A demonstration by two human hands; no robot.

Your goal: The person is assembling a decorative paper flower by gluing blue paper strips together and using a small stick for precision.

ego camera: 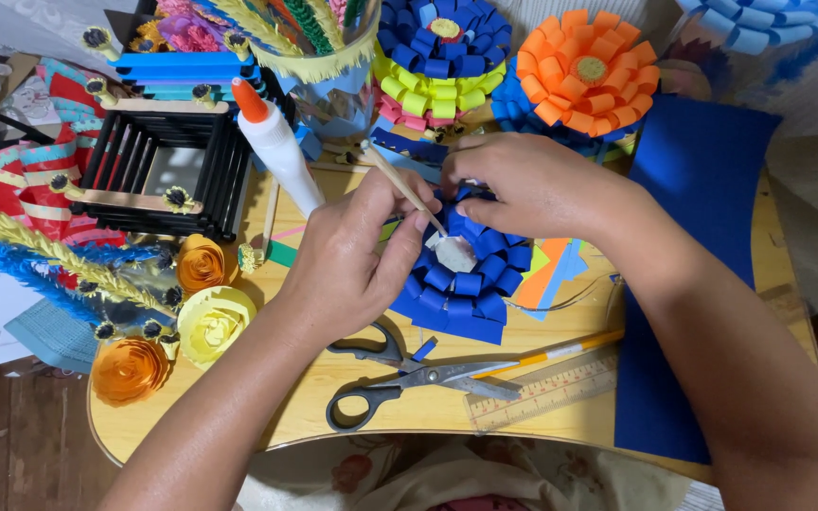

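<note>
Pinching thin wooden stick [400,182] over looped blue paper flower [466,274]

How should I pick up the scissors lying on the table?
Take the scissors by the two grey handle loops, coming from the near edge of the table. The loops lie toward the left, bare and easy to reach, while the blades point right and sit over the clear ruler beside a yellow pencil. Coming from the near side probably also keeps you clear of the left hand above.
</note>
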